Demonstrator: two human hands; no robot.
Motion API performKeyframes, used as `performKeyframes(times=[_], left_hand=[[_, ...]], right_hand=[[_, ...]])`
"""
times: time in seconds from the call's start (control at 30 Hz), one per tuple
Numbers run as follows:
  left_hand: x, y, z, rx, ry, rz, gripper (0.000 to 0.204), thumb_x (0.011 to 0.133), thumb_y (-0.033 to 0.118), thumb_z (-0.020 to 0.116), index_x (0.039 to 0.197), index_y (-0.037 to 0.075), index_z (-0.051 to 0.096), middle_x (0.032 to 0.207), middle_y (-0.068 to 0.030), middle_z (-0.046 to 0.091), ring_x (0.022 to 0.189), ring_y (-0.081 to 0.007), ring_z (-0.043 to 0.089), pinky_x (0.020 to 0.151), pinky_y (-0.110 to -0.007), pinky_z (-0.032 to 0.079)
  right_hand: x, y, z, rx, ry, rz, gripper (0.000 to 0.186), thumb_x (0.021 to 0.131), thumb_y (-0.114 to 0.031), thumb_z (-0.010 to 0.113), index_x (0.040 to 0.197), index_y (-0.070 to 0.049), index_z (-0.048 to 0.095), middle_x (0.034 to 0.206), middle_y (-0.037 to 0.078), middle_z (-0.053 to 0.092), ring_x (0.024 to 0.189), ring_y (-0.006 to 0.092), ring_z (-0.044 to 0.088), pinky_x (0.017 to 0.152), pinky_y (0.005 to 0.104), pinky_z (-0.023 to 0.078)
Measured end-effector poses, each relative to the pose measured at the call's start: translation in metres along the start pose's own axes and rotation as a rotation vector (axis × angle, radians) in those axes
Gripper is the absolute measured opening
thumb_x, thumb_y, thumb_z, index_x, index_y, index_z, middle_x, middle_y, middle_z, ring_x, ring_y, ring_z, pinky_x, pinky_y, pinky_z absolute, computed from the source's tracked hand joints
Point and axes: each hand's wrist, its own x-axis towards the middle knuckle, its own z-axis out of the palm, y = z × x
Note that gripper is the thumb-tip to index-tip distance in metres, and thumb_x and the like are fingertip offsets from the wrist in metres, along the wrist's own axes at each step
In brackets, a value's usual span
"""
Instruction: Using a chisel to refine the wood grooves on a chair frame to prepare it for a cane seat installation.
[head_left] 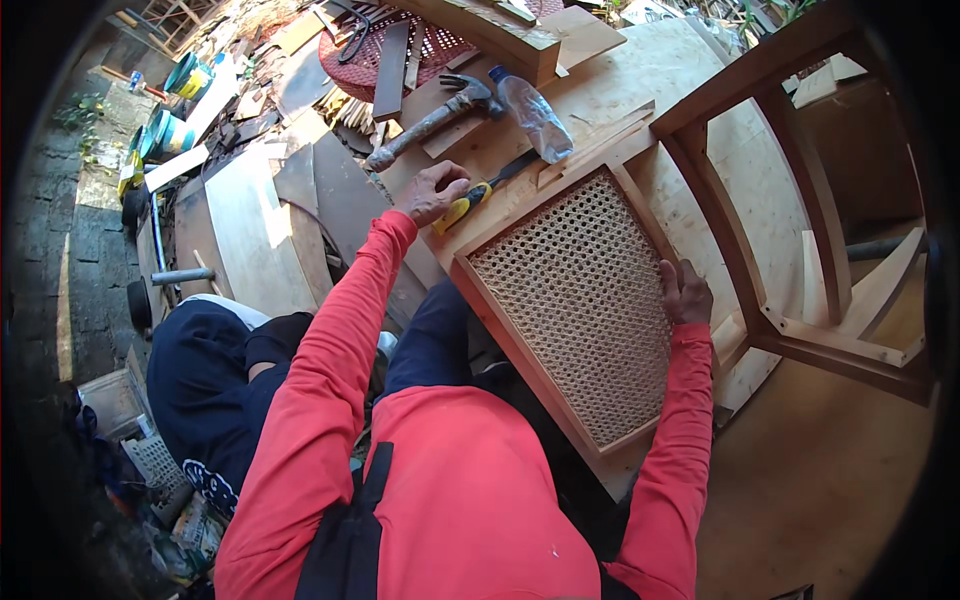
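Observation:
A wooden-framed woven cane panel [565, 290] lies slanted before me, partly over a pale wooden board. My right hand [686, 292] grips the panel's right edge, thumb along the frame. Past its upper left corner, my left hand [437, 193] is closed with curled fingers; anything inside them is hidden. Just beside that hand rests a chisel [468, 203] with a yellow and black handle, its dark blade pointing away toward a clear plastic bottle [535, 115] with a blue cap. Farther off, a worn claw hammer [437, 120] lies across wood pieces.
A brown wooden chair frame [745, 210] stands at the right, close to my right hand. Thick timber [490, 35] and a red woven basket [355, 65] are at the back. Another person [205, 370] is at my left. Sheets and buckets [185, 80] lie beyond.

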Motion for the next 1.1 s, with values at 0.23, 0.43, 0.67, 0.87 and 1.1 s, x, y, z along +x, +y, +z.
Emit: performKeyframes(times=[0.23,0.43,0.67,0.87,1.1], left_hand=[[0.004,-0.002,0.001,-0.115,-0.085,-0.027,0.025,0.103,0.025,0.064,0.115,0.005,0.075,0.103,-0.0038,0.075,0.096,-0.0126,0.067,0.091,-0.031,0.054],[0.002,0.003,0.003,-0.147,-0.096,-0.024,0.03,0.102,0.028,0.069,0.121,0.005,0.072,0.109,-0.0036,0.074,0.103,-0.011,0.066,0.094,-0.029,0.052],[0.003,-0.001,0.0,-0.174,-0.147,-0.057,0.03,0.1,0.028,0.073,0.12,0.005,0.071,0.112,-0.0028,0.073,0.105,-0.0114,0.066,0.098,-0.029,0.053],[0.004,-0.006,0.001,-0.186,-0.16,-0.05,0.029,0.1,0.025,0.073,0.121,0.005,0.071,0.113,-0.0029,0.072,0.107,-0.0117,0.066,0.098,-0.029,0.052],[0.004,-0.002,0.001,-0.188,-0.154,-0.055,0.029,0.099,0.024,0.074,0.12,0.005,0.071,0.111,-0.0031,0.072,0.106,-0.0122,0.066,0.098,-0.029,0.052]], right_hand=[[0.004,0.008,0.0,-0.005,-0.02,-0.005,0.053,0.105,-0.058,0.053,0.101,-0.005,0.064,0.076,0.029,0.067,0.075,0.052,0.067,0.064,0.0588,0.05],[0.002,0.002,-0.003,-0.025,0.01,-0.015,0.054,0.106,-0.056,0.051,0.097,-0.004,0.062,0.075,0.029,0.067,0.076,0.052,0.066,0.064,0.0587,0.049],[0.001,0.004,-0.001,-0.022,0.036,-0.039,0.054,0.106,-0.055,0.051,0.095,-0.004,0.061,0.075,0.029,0.066,0.076,0.0534,0.066,0.063,0.0587,0.049],[0.001,0.004,0.0,-0.026,0.023,-0.024,0.055,0.106,-0.057,0.05,0.096,-0.004,0.062,0.077,0.029,0.067,0.078,0.0528,0.067,0.064,0.0581,0.05],[0.002,0.005,-0.001,-0.016,0.0,-0.01,0.054,0.107,-0.057,0.05,0.101,-0.005,0.062,0.078,0.027,0.067,0.077,0.0529,0.065,0.064,0.0565,0.047]])
